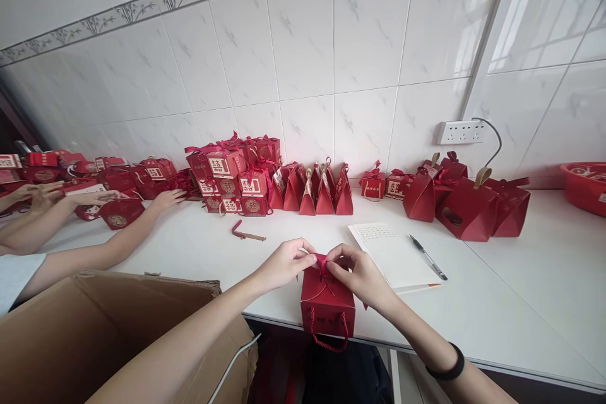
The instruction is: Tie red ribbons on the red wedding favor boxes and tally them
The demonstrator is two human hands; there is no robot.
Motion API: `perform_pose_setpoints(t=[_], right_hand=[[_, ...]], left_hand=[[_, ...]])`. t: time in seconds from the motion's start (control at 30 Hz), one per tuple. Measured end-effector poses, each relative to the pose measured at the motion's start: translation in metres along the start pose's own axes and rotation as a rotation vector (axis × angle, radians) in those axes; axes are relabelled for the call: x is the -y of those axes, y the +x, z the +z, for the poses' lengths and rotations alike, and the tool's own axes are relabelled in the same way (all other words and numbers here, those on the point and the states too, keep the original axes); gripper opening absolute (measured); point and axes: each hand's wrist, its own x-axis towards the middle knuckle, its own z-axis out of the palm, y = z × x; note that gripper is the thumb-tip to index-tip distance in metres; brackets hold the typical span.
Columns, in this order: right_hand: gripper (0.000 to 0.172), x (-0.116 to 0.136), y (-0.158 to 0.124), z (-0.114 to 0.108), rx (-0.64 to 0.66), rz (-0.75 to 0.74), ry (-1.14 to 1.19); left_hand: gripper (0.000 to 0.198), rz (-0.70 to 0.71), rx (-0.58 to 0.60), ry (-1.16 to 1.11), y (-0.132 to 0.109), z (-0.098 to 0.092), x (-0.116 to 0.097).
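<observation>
A small red gift box (326,303) with a red cord handle stands at the near edge of the white table (521,290). My left hand (284,262) and my right hand (357,271) meet over its top. Both pinch the red ribbon (322,260) on the box lid, fingers closed on it. A black band sits on my right wrist.
Many red gift boxes (237,177) and red pouches (322,192) line the tiled wall. A notepad (392,252) with a pen (427,257) lies to the right. An open cardboard box (95,328) stands at lower left. Another person's arms (95,246) reach over boxes at left. A red basin (584,186) sits far right.
</observation>
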Motion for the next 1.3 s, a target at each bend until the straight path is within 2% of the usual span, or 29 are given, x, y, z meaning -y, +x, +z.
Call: perform_pose_setpoints(t=[0.3,0.57,0.67,0.87,1.03,1.3], right_hand=[[0.011,-0.0010,0.0002,-0.0007,0.014,-0.001,0.009],[0.009,-0.0030,0.0008,-0.0041,0.038,-0.035,-0.013],[0.010,-0.0035,-0.0004,-0.0046,0.039,-0.053,-0.016],[0.015,-0.0042,-0.0005,-0.0021,0.071,-0.069,-0.021],[0.011,-0.0078,0.0001,-0.0018,0.052,-0.028,0.070],[0.014,-0.0082,0.0005,-0.0016,0.022,-0.024,0.083]], left_hand=[[0.009,-0.060,-0.011,-0.037,-0.0020,0.0023,-0.0065],[0.012,-0.066,-0.004,-0.013,-0.0011,0.0015,-0.0043],[0.018,-0.045,0.012,-0.028,-0.0010,0.0019,-0.0038],[0.022,0.023,-0.029,0.062,-0.0022,0.0004,-0.0045],[0.016,-0.009,0.056,0.007,-0.0064,-0.0023,-0.0096],[0.018,0.087,0.084,-0.002,-0.0036,-0.0003,-0.0075]])
